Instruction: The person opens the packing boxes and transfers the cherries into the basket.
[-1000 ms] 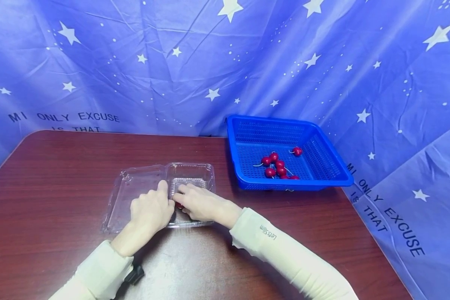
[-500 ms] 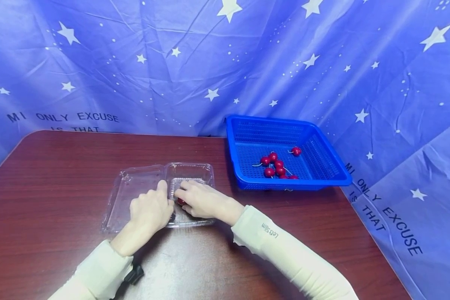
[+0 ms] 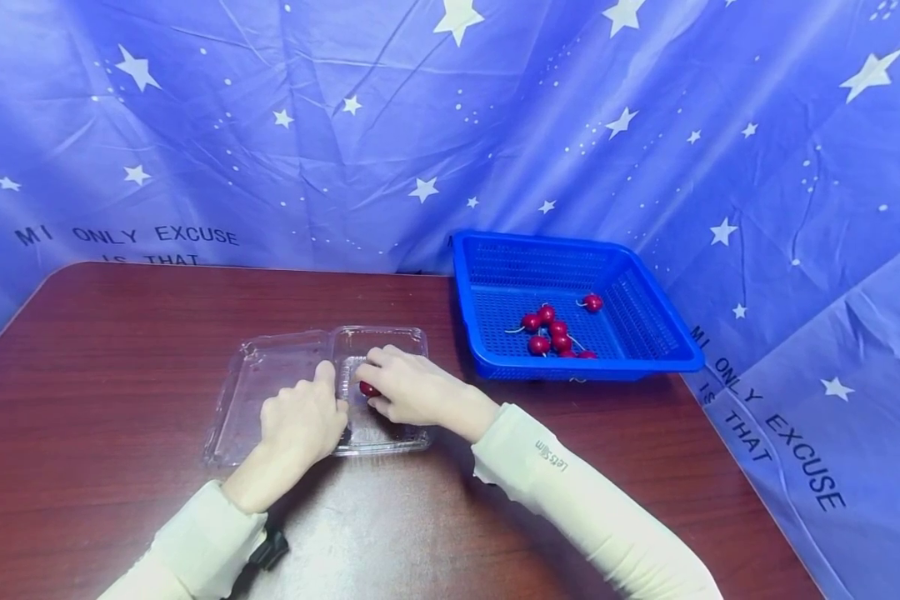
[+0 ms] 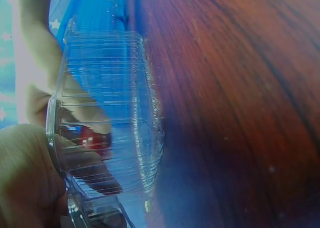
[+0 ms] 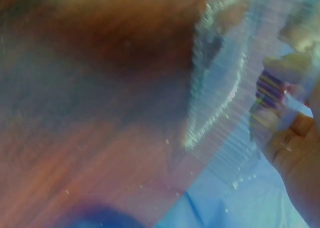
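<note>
A clear plastic clamshell box lies on the table, its lid folded out to the left. My left hand grips the box's edge at the hinge, fingers curled over it. Inside the box, my right hand pinches a red cherry between thumb and fingers. Through the ribbed clear wall, the left wrist view shows that same cherry between the fingertips. The right wrist view is blurred, with the cherry seen through the plastic.
To the right at the back stands a blue mesh basket, with several red stemmed cherries on its floor. The brown wooden table meets a blue star-printed cloth behind and at the right.
My right hand has shifted slightly away from me and to the right within the box, carrying the cherry, which shows more clearly now. The left hand keeps its place at the hinge.
</note>
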A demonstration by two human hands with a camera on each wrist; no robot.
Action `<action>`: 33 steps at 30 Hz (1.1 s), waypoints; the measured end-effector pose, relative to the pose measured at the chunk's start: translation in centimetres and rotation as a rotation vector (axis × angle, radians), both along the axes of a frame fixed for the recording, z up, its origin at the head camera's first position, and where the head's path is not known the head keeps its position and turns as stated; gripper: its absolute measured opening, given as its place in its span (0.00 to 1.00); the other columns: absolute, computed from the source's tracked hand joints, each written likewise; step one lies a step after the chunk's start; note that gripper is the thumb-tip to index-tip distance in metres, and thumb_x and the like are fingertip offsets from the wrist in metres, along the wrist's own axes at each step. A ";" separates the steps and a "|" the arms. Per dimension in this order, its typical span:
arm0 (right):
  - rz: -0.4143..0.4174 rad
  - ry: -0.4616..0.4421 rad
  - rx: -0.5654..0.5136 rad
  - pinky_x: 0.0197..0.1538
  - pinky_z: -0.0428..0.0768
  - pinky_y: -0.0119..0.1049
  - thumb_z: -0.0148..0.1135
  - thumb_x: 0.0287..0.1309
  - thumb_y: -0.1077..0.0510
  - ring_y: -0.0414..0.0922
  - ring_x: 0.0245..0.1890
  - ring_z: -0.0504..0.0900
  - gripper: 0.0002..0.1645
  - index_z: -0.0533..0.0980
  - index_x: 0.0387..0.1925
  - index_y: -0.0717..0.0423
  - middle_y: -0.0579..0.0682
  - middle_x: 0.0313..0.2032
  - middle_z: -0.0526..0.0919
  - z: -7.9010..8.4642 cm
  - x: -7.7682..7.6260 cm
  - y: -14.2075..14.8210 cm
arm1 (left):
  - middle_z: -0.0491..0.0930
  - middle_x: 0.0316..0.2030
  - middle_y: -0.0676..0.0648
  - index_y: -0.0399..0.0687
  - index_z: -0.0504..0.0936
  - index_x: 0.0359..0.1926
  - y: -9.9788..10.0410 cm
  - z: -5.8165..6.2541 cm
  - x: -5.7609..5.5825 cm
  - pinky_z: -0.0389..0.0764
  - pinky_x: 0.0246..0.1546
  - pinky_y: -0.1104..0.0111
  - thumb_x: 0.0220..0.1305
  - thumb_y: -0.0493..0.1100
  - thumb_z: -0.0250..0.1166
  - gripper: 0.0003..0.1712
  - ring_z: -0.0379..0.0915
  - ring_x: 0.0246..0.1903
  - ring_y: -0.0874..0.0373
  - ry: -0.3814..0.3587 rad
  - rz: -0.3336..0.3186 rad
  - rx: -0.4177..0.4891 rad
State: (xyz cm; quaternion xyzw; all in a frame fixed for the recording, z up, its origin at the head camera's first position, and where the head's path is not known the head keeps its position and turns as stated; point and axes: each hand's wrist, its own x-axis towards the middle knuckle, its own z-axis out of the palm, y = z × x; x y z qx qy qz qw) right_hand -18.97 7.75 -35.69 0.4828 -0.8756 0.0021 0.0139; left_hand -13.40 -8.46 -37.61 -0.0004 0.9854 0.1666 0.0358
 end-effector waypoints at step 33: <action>-0.091 0.040 -0.179 0.47 0.80 0.44 0.64 0.56 0.59 0.48 0.42 0.78 0.16 0.79 0.47 0.55 0.53 0.41 0.82 6.0 -3.0 3.4 | 0.81 0.24 0.32 0.38 0.65 0.37 -0.1 0.1 0.1 0.75 0.19 0.48 0.61 0.45 0.56 0.14 0.78 0.23 0.34 0.010 -0.008 0.009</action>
